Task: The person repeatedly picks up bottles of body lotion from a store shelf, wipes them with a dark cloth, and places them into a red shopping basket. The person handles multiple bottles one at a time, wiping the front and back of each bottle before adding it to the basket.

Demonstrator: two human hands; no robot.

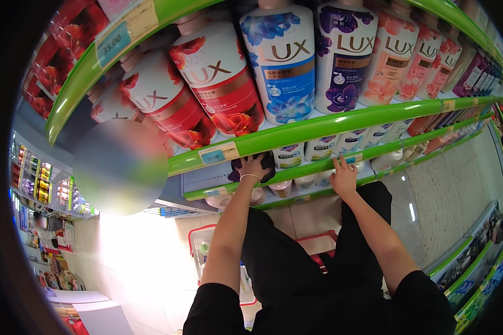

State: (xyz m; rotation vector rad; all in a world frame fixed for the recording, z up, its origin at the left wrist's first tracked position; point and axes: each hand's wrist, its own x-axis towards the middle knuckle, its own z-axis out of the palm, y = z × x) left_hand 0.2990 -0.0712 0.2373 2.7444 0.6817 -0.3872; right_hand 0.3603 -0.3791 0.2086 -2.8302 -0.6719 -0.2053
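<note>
My left hand [253,167], with a bracelet at the wrist, reaches under the upper shelf. Its fingers are spread over a dark purple package [269,164] on the shelf below; the fingertips are partly in shadow. To the right, my right hand [345,175] rests against a green shelf edge [318,168] beside a price tag, fingers apart and holding nothing. White body wash bottles [322,147] stand between and behind the hands. Above them is a row of LUX pump bottles: red-and-white [220,79], blue-and-white [278,67] and purple-and-white [346,58].
A red-rimmed shopping basket [203,229] stands on the tiled floor left of my legs. Another red-rimmed basket [318,243] shows between them. Tubs [281,188] sit on the bottom shelf. A lower display [465,268] lines the right side. A person [46,234] is far left.
</note>
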